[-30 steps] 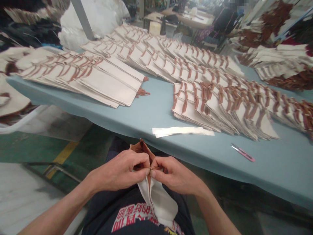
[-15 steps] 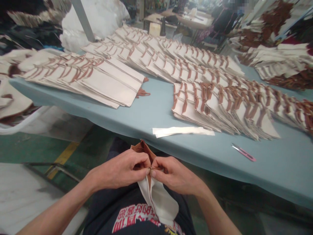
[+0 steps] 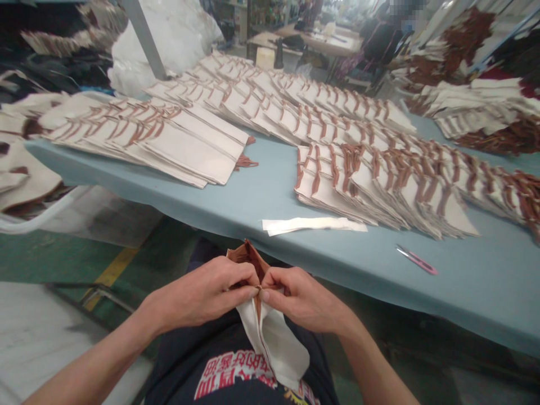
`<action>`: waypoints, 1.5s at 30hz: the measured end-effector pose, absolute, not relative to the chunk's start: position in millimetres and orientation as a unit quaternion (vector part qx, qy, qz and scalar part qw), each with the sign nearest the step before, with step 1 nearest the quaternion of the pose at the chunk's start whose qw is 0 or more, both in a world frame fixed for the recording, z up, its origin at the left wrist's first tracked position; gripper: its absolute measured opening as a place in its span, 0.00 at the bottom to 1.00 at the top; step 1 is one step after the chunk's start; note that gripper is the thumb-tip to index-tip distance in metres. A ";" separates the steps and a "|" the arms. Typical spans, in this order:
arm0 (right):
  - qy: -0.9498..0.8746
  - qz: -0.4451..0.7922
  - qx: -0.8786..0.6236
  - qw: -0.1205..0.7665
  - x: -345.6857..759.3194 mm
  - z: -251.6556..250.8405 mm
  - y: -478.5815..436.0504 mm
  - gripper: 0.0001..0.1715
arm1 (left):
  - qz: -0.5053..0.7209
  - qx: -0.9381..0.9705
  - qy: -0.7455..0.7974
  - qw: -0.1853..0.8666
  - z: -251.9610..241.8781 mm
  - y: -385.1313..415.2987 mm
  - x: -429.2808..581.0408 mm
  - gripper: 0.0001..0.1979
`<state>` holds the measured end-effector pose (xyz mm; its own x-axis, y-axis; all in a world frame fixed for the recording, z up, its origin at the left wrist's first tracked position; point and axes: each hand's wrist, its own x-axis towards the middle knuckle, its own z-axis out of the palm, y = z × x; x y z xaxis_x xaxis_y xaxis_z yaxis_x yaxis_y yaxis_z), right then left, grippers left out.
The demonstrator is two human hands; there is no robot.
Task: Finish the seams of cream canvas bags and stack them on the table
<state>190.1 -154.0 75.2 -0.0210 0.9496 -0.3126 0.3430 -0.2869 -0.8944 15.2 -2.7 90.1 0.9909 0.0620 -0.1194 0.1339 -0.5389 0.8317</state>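
Note:
Over my lap, both hands pinch one cream fabric piece with a brown lining (image 3: 274, 343). My left hand (image 3: 206, 292) is closed on its upper left edge, thumb and forefinger pressed together. My right hand (image 3: 301, 298) grips the upper right edge, its fingertips meeting those of the left. The brown top of the piece sticks up between my hands, and the cream part hangs down over my dark printed shirt.
A blue-covered table (image 3: 261, 197) stands in front of me with long overlapping rows of cream and brown pieces (image 3: 379, 180). Two white strips (image 3: 312, 225) and a pink cutter (image 3: 415, 260) lie near its front edge. Another person (image 3: 379, 39) sits far back. More piles lie at right.
My hands hold the same pinch on the piece; the view has shifted slightly, and nothing on the table has moved.

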 end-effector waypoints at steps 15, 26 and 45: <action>-0.511 0.499 -0.637 0.291 184.2 77.6 -154.1 0.10 | -0.040 0.889 0.074 0.450 95.4 -8.4 14.7 0.09; -0.498 0.515 -0.634 0.292 185.8 69.2 -154.0 0.12 | -0.039 0.914 0.083 0.396 87.8 -12.5 14.2 0.08; -0.504 0.507 -0.656 0.242 180.2 47.1 -164.2 0.12 | -0.069 0.920 0.101 0.373 65.1 -27.5 11.3 0.08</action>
